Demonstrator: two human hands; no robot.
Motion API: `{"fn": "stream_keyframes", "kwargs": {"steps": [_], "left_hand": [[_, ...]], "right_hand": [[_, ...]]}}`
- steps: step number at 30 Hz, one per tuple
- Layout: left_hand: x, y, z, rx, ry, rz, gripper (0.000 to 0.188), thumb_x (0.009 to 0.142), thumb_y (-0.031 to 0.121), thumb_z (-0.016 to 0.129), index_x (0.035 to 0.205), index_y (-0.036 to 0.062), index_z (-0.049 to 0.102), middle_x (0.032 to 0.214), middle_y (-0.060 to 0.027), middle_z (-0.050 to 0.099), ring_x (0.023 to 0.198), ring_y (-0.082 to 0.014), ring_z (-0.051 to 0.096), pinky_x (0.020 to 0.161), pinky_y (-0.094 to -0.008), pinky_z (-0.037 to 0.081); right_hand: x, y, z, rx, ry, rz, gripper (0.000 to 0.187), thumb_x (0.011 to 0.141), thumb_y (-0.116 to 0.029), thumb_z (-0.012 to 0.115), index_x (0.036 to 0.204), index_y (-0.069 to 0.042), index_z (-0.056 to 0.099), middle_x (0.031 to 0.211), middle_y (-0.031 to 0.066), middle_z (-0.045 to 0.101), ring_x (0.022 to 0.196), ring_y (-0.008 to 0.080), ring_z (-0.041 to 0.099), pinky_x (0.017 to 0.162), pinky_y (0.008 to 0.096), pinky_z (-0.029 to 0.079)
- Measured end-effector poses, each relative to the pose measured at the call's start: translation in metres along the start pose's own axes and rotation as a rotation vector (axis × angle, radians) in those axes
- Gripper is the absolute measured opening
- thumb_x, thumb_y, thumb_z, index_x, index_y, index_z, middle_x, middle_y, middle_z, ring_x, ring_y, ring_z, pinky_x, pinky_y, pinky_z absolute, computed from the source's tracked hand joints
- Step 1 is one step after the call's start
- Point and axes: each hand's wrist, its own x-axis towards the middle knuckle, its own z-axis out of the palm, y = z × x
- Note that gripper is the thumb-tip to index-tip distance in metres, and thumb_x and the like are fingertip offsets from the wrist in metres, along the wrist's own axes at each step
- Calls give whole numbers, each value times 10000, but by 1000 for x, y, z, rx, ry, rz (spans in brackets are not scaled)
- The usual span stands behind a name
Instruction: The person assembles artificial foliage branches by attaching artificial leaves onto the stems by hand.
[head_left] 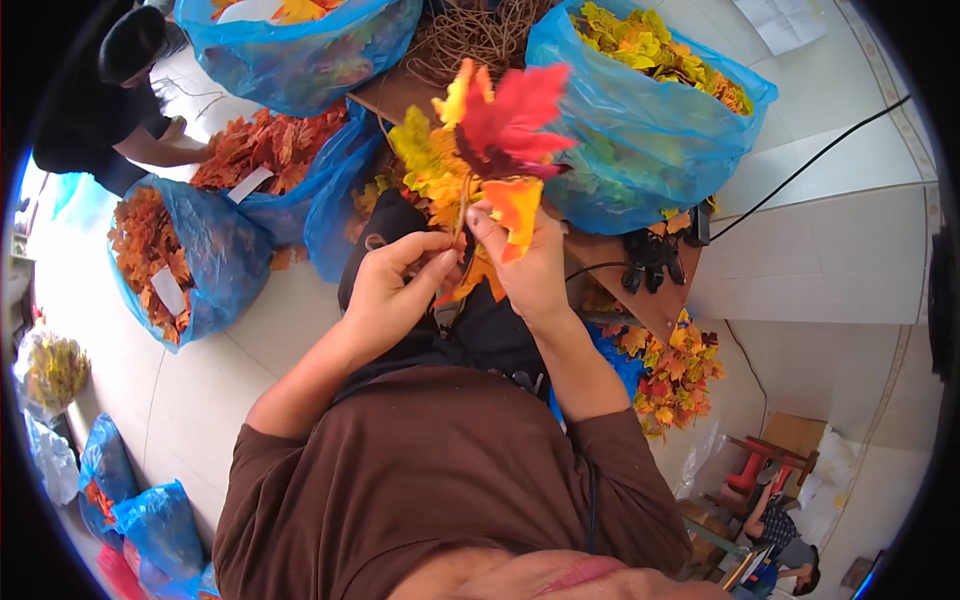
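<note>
In front of my chest is a spray of artificial maple leaves (430,165), with yellow, red and orange leaves on a thin brown stem (461,215). My left hand (400,285) pinches that stem between thumb and fingertips. Close beside it, my right hand (527,260) is closed at the base of the spray, next to an orange-yellow leaf (516,212) that covers some of its fingers. A large red leaf (515,115) stands at the top. More orange leaves show beneath my hands, and I cannot tell whether they belong to the spray.
Blue plastic bags of leaves stand at the far left (300,60), far right (650,150) and left (220,265). Brown cord-like stems (480,40) lie tangled on the brown table (625,290). A person (120,110) reaches into leaves at left; a leaf garland (675,375) hangs right.
</note>
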Motion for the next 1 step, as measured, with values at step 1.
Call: {"fn": "stream_keyframes", "kwargs": {"steps": [1], "left_hand": [[2,-2,-9,-163,-71,-78,193,864,106,525,1033,17,555,808,-68,618,741,-112,592,676,-208,458]], "right_hand": [[4,5,1,-69,-64,-8,84,806,-38,590,882,-3,594,804,33,582,738,89,542,667,220,435]]}}
